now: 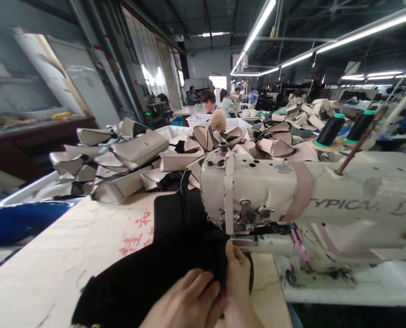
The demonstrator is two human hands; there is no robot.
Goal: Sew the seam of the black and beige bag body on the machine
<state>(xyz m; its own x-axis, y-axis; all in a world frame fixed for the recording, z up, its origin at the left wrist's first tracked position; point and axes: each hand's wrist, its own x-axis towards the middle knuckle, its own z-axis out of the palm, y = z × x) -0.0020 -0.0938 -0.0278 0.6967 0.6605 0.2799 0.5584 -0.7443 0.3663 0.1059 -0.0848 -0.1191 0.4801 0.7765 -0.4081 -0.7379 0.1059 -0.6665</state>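
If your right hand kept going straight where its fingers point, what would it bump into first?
Probably the sewing machine, at the metal parts low on its front. The right hand is on the black fabric just below them, but it's hard to judge how far.

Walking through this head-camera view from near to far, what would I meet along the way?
The person's hands → black fabric → pile of beige bag pieces → co-worker in a tan top → bright doorway
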